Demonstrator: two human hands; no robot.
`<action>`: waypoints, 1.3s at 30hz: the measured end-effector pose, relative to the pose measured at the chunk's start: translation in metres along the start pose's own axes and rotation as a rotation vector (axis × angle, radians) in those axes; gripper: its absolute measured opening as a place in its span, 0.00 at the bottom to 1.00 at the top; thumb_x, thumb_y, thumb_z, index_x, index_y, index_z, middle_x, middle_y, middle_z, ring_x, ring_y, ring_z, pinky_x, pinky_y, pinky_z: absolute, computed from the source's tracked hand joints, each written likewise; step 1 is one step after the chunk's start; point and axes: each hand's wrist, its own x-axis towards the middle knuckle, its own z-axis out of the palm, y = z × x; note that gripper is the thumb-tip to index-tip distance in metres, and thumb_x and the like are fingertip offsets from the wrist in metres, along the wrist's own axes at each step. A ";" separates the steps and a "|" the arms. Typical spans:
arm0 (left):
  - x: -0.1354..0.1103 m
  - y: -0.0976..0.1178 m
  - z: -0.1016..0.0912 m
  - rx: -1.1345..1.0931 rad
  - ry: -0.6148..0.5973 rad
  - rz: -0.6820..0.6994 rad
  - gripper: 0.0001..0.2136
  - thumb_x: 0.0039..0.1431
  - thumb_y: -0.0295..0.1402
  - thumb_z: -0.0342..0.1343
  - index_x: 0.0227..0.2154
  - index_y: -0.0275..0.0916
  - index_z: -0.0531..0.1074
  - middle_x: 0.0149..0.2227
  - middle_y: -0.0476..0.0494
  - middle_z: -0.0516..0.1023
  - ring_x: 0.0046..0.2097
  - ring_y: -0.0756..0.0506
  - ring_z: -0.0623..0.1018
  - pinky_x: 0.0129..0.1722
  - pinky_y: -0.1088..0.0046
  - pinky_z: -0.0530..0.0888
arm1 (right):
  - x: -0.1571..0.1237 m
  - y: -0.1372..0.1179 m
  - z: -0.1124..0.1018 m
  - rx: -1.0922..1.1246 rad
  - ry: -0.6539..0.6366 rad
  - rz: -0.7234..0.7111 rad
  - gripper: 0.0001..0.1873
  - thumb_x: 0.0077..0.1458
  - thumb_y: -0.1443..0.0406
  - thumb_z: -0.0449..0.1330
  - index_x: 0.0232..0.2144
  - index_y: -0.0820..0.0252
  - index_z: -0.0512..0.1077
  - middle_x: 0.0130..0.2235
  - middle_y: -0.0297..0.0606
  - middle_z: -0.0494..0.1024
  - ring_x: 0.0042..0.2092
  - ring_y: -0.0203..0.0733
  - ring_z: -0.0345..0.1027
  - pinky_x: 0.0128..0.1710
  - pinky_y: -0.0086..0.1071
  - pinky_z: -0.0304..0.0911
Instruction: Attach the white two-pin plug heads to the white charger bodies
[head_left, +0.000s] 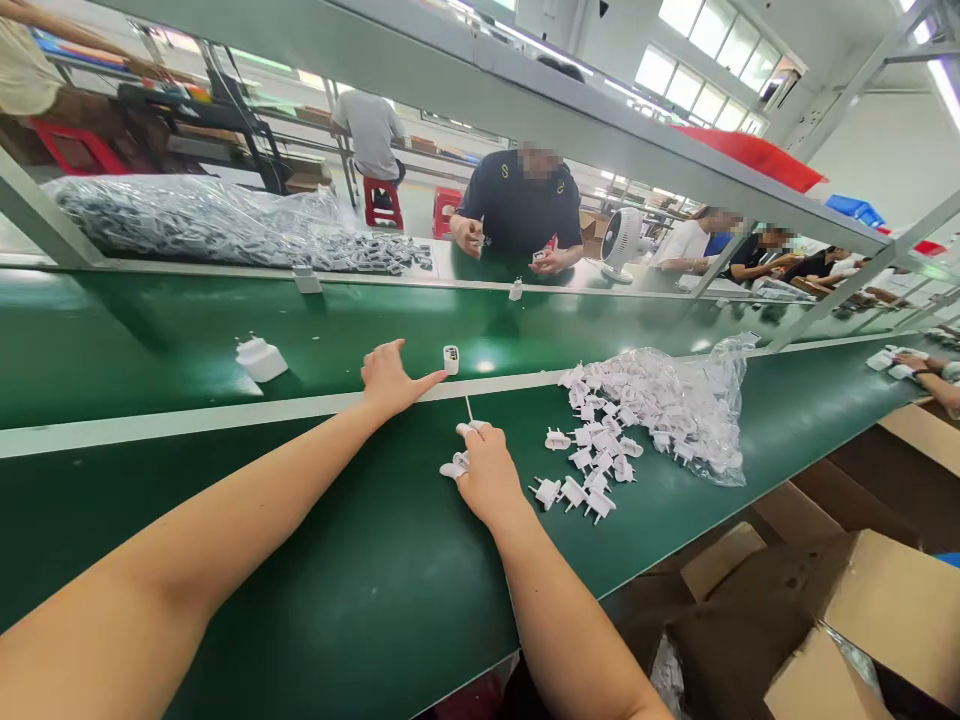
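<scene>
Left hand [390,380], fingers spread and holding nothing, rests on the white rail [225,412] between the two green belts, its forefinger pointing at a small white plug part [451,359] standing just beyond the fingertip. Right hand [487,470], on the near green bench [337,560], is closed around white plug pieces [454,467], with a thin white stick [469,408] rising from its fingers. Just right of it lie loose white plug parts [585,480], spilling from a clear plastic bag [675,400]. A white charger body [260,358] sits on the far belt. Across the bench, a seated person [521,205] handles small parts; cardboard boxes [862,610] stand at lower right.
</scene>
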 end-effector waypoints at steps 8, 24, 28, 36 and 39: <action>0.012 0.039 0.025 -0.005 -0.212 -0.035 0.22 0.69 0.43 0.60 0.59 0.35 0.72 0.59 0.33 0.76 0.60 0.34 0.76 0.62 0.47 0.71 | 0.006 0.003 -0.005 0.261 0.107 0.220 0.10 0.57 0.68 0.65 0.43 0.58 0.76 0.53 0.46 0.72 0.53 0.52 0.73 0.55 0.47 0.71; -0.209 -0.049 -0.076 -0.198 -0.335 0.326 0.30 0.67 0.48 0.56 0.70 0.48 0.63 0.59 0.40 0.80 0.55 0.36 0.79 0.61 0.50 0.70 | 0.003 -0.008 -0.016 1.263 -0.235 0.329 0.33 0.44 0.40 0.75 0.43 0.57 0.82 0.39 0.37 0.85 0.27 0.30 0.74 0.23 0.23 0.66; -0.201 -0.041 -0.074 -0.282 -0.347 0.264 0.24 0.63 0.53 0.62 0.56 0.46 0.74 0.52 0.42 0.82 0.49 0.36 0.79 0.56 0.54 0.72 | -0.005 -0.017 -0.018 1.207 -0.297 0.239 0.32 0.40 0.46 0.80 0.43 0.56 0.83 0.48 0.39 0.85 0.46 0.42 0.83 0.51 0.37 0.80; -0.199 -0.037 -0.080 -0.327 -0.415 0.238 0.23 0.62 0.54 0.63 0.52 0.46 0.77 0.47 0.45 0.83 0.50 0.36 0.79 0.58 0.55 0.69 | -0.016 -0.021 -0.012 1.061 -0.191 0.071 0.31 0.49 0.45 0.75 0.50 0.52 0.81 0.60 0.41 0.80 0.54 0.53 0.82 0.55 0.48 0.81; -0.198 -0.036 -0.079 -0.320 -0.416 0.245 0.20 0.62 0.53 0.61 0.47 0.45 0.77 0.45 0.45 0.83 0.47 0.37 0.79 0.55 0.56 0.70 | -0.022 -0.024 -0.004 1.015 -0.127 -0.038 0.35 0.48 0.49 0.77 0.56 0.47 0.77 0.60 0.39 0.79 0.52 0.52 0.83 0.50 0.46 0.83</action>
